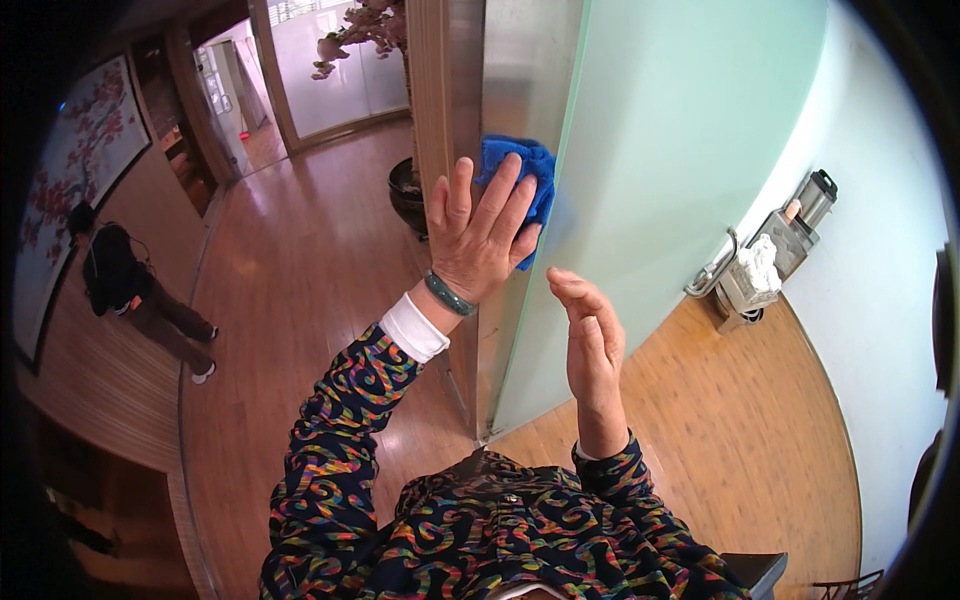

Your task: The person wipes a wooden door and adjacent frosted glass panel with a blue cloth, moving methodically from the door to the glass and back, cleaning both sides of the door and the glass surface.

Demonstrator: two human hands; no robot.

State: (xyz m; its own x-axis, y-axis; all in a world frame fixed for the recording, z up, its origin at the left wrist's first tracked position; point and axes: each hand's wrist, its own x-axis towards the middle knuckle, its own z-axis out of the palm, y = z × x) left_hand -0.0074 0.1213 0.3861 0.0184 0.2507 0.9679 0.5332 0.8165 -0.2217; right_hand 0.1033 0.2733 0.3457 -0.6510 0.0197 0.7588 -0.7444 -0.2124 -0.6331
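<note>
My left hand (475, 235), with a dark green bangle (450, 294) at its wrist, presses a bright blue cloth (543, 170) flat against the shiny metal strip (525, 75) of the door frame. Its fingers are spread over the cloth and hold it there; part of the cloth is hidden under them. To the right, a frosted greenish glass door (690, 130) stands ajar beside the strip. My right hand (593, 335) is raised near the edge of that door, holding nothing, fingers stretched out. Whether it touches the glass I cannot tell.
A person (130, 270) in dark clothes stands at the left by the wall. Behind the frame is a dark plant pot (408, 195) with pink blossoms (365, 35) above. A metal door handle (712, 265) sticks out at right, near a bin with white material (752, 280).
</note>
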